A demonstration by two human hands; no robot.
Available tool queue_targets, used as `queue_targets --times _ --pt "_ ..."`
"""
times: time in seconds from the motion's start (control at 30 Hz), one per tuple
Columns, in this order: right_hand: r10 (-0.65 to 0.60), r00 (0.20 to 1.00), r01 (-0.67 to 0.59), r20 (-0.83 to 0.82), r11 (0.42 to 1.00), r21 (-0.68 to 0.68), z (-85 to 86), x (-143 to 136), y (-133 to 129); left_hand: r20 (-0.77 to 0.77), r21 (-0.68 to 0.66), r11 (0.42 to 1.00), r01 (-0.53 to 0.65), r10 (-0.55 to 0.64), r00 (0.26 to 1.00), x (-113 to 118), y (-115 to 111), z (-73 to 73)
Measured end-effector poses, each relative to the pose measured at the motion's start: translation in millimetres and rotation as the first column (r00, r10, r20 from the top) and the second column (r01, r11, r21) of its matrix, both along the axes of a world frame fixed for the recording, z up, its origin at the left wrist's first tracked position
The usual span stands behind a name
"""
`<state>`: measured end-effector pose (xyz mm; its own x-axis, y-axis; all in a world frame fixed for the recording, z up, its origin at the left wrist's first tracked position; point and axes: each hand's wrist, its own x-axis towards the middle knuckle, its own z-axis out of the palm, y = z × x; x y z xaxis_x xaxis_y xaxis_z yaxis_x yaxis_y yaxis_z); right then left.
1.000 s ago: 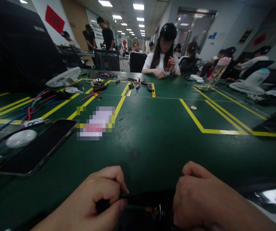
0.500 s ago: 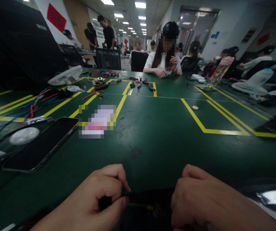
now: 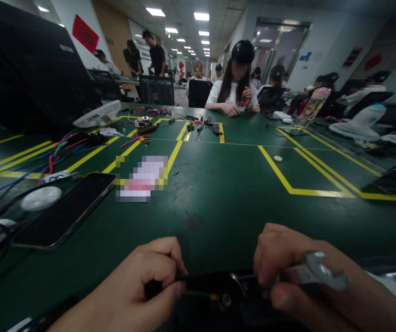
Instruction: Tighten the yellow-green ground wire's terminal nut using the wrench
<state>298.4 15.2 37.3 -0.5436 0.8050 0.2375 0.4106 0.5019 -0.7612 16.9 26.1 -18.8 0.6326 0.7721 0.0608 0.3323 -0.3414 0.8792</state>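
Note:
At the lower middle, my left hand [image 3: 149, 281] is closed, thumb against the curled forefinger, pinching the thin edge of a black part [image 3: 211, 279]. Inside that dark piece runs a green wire [image 3: 198, 293] with a yellow-sleeved end [image 3: 214, 297]. A small hex nut [image 3: 226, 301] shows beside the wire end. On the right, my right hand [image 3: 287, 258] is shut on a silver open-end wrench [image 3: 317, 273], its forked jaw pointing right. The wrench's far end is partly hidden by the fingers. Much of the black part sinks into shadow at the bottom edge.
A phone [image 3: 69, 207], a white round object [image 3: 41, 198] and loose coloured wires [image 3: 54, 154] lie to the left. A pixelated paper [image 3: 142, 180] is ahead on the green table [image 3: 225, 203]. Wire bundles [image 3: 204, 127] lie farther off, before a seated person [image 3: 235, 90].
My right hand has lifted and turned, bringing the wrench into sight. The nut and wire end show more clearly. My left hand keeps almost the same hold; the view has shifted slightly.

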Motion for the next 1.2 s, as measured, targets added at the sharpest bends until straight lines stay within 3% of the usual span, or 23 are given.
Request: queue_targets --times 0.27,0.43,0.63,0.77,0.93,1.0,1.1,1.17,1.2 --pt "0.014 0.996 -0.018 0.092 0.999 0.038 -3.7 -9.7 4.0 0.010 0.002 1.000 -0.011 0.011 1.000 0.7 -0.7 -1.0" --pt "0.188 0.964 -0.209 0.186 0.973 0.099 0.2 -16.6 8.2 0.021 -0.005 1.000 -0.010 0.011 1.000 1.5 0.5 1.7" --pt "0.238 0.940 -0.271 0.246 0.956 0.109 -5.1 -12.8 5.8 0.038 -0.029 1.000 -0.011 0.012 0.999 2.9 1.4 2.0" --pt "0.362 0.889 -0.406 0.280 0.906 0.118 -2.7 -9.9 14.4 0.024 0.003 1.000 -0.016 0.016 1.000 2.3 0.4 1.7" --pt "0.521 0.751 -0.553 0.406 0.832 -0.046 19.4 -15.2 28.6 0.010 0.021 1.000 0.005 -0.005 1.000 0.9 0.1 1.5" --pt "0.479 0.824 -0.479 0.303 0.874 -0.079 23.0 -13.7 26.5 0.007 0.022 1.000 0.001 -0.001 1.000 1.1 0.6 1.4" --pt "0.205 0.977 -0.194 0.058 0.968 -0.159 15.1 -5.7 14.2 0.011 0.034 0.999 -0.001 0.000 1.000 1.1 0.4 1.2" --pt "0.037 0.999 -0.029 0.038 0.982 -0.188 4.1 0.0 5.4 0.010 0.033 0.999 0.003 -0.003 1.000 0.8 -0.5 1.1" --pt "0.018 0.999 -0.011 0.048 0.988 -0.155 -1.6 1.9 2.2 0.011 0.031 1.000 0.001 -0.002 1.000 0.6 -0.9 1.0"
